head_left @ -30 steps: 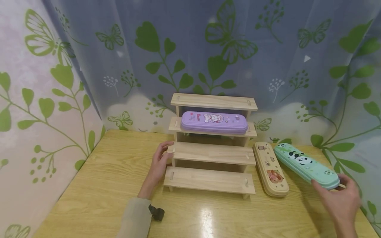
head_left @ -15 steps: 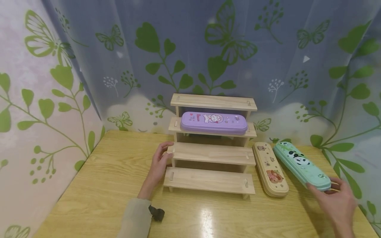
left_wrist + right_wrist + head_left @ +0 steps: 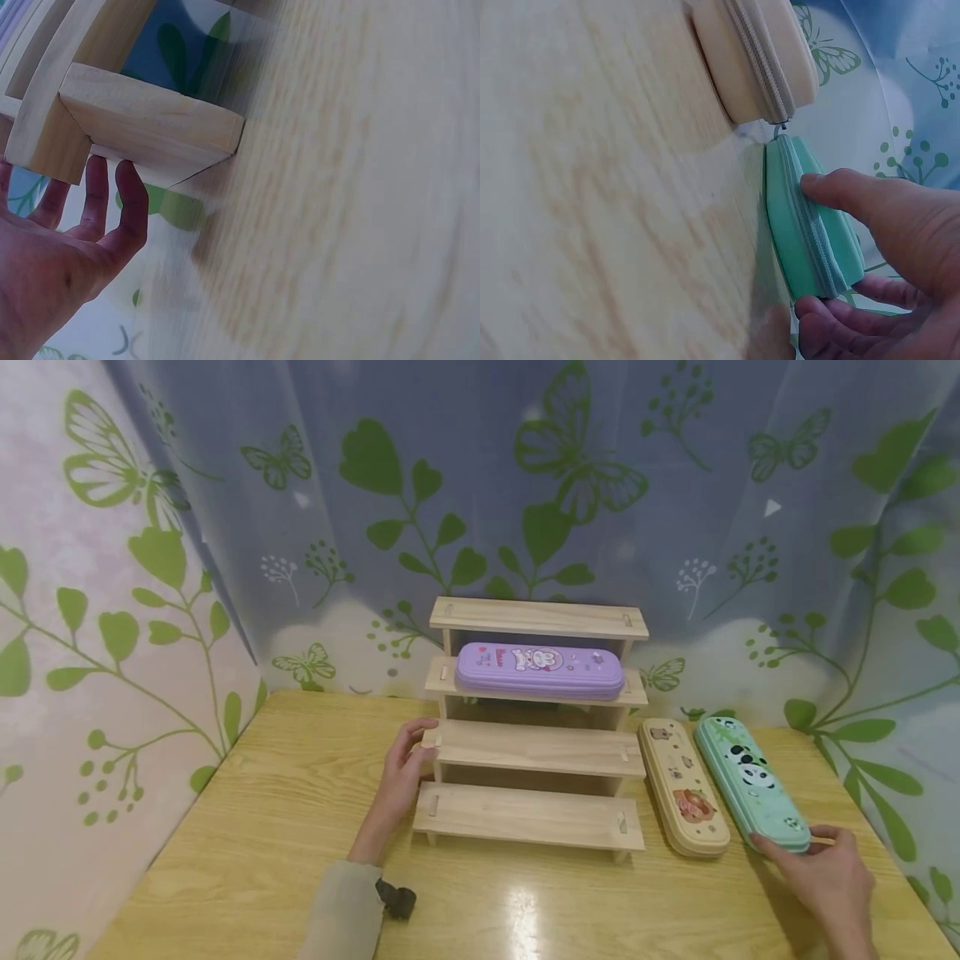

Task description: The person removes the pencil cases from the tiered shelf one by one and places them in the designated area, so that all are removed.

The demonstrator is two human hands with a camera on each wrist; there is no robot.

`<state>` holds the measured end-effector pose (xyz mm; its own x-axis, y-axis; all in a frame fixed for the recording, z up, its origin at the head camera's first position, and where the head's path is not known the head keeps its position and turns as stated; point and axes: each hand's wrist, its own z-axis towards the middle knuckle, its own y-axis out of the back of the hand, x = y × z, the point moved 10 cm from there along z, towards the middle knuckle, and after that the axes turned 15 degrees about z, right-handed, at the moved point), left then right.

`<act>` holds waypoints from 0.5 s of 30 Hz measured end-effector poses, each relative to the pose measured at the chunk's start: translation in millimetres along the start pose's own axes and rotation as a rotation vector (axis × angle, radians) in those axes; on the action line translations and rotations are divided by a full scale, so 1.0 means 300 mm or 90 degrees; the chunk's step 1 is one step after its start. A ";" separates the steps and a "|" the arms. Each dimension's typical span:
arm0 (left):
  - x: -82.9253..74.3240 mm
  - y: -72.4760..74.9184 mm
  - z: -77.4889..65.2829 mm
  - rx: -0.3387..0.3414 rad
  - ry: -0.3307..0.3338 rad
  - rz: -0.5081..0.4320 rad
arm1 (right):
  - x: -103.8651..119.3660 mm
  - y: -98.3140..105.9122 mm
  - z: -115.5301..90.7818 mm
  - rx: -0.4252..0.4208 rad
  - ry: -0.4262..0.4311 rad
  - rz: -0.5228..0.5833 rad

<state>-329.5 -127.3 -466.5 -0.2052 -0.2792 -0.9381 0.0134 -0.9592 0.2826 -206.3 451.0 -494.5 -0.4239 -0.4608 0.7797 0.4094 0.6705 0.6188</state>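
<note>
My right hand [image 3: 823,878] grips the near end of a mint-green pencil case [image 3: 753,785] with a panda print. In the right wrist view the thumb presses one side of the green case [image 3: 799,217] and fingers curl at the other. Left of it lies a cream pencil case [image 3: 684,789] with bear pictures. A purple pencil case [image 3: 540,668] lies lengthwise on the second tier from the top of a wooden step shelf [image 3: 525,814]. My left hand [image 3: 401,772] holds the shelf's left side at the tier below; in the left wrist view its fingertips touch the wood [image 3: 150,124].
The shelf and cases stand on a wood-grain table [image 3: 247,827]. Behind hangs a blue curtain [image 3: 480,485] with green leaves and butterflies. A similarly printed pale cloth [image 3: 45,735] borders the left side.
My right hand has swung the near end of the green pencil case leftward, so it now lies almost parallel to the cream one. The left hand has stayed at the shelf.
</note>
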 end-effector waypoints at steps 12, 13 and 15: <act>-0.001 -0.001 0.001 -0.002 -0.003 -0.016 | 0.036 0.038 -0.011 -0.012 0.033 0.021; 0.000 -0.001 0.001 -0.001 -0.001 -0.017 | 0.049 0.045 -0.016 -0.026 0.050 0.030; 0.001 -0.002 0.001 0.001 0.002 -0.017 | 0.082 0.057 -0.031 -0.059 0.083 0.068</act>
<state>-329.8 -126.8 -466.9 -0.2021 -0.2544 -0.9457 0.0067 -0.9660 0.2584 -202.3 445.7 -463.6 -0.2675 -0.4652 0.8438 0.5213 0.6666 0.5328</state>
